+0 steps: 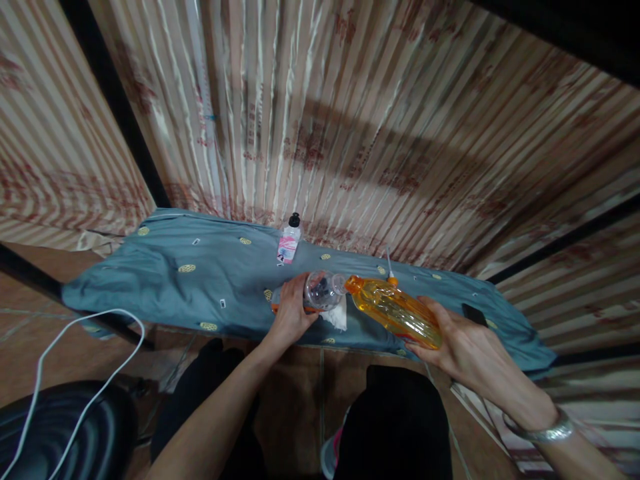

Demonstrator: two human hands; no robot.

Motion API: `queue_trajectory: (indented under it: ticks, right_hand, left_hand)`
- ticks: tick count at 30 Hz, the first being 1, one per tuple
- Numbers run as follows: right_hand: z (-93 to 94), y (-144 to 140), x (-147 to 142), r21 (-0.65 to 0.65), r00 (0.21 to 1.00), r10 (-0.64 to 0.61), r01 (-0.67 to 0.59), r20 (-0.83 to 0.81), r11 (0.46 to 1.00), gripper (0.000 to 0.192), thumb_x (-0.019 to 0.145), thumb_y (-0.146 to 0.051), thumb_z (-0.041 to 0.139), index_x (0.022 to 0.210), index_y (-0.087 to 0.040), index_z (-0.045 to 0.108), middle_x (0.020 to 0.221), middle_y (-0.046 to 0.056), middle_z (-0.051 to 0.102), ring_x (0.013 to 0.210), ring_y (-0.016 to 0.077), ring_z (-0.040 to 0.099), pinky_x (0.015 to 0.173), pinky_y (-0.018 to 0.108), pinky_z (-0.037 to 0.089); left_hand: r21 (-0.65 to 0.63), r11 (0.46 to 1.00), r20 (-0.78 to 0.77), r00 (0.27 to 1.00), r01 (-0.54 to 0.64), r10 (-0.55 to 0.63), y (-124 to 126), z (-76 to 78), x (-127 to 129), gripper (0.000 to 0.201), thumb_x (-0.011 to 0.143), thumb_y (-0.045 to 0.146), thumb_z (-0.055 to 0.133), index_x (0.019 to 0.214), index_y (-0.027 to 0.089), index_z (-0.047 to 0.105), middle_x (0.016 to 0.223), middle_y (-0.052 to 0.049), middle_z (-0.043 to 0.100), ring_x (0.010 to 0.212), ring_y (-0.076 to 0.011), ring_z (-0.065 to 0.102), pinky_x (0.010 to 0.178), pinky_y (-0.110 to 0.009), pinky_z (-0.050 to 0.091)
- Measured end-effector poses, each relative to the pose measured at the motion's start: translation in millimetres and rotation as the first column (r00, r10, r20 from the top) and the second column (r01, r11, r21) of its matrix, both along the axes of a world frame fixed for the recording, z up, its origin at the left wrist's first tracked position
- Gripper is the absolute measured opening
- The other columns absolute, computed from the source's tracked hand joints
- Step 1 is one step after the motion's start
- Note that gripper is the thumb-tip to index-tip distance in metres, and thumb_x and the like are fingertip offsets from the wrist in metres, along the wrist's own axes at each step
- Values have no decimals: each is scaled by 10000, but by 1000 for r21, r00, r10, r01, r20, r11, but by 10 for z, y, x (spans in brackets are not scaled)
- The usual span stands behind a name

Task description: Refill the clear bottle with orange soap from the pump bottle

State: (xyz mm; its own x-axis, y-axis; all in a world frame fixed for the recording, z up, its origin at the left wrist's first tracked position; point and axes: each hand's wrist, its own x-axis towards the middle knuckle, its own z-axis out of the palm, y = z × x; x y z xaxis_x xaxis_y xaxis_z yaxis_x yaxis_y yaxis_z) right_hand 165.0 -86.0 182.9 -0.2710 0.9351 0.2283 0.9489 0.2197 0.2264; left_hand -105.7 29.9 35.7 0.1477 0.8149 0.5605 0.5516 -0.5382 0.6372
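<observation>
My left hand (290,310) grips a small clear plastic bottle (323,291) tilted on its side over a blue-grey cloth-covered board (200,280). My right hand (457,340) holds a larger bottle of orange liquid (395,310), tipped so that its orange neck meets the mouth of the clear bottle. A white tissue (337,317) lies under the two bottle mouths. A small orange cap or object shows just left of my left hand.
A small white bottle with a black cap and pink label (290,240) stands at the board's far edge. A dark phone-like object (474,313) lies on the right. A white cable (75,360) runs over a black stool (65,427) at left. Striped curtains hang behind.
</observation>
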Motion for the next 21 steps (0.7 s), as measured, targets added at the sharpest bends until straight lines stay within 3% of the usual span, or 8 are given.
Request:
queue_trajectory:
  ticks: [21]
  right_hand:
    - [-5,-6,18,24,999,17,-18,35,1000,633,851,-479,535,1334,-80,443,1055,190,725,769,284,728,629,364,574]
  left_hand:
    - [4,1000,-2,1000,-2,2,-2,-5,-4,826,608,133,724,1342,206,352,1276,-133,572,1183,-328,556,986,-500,446]
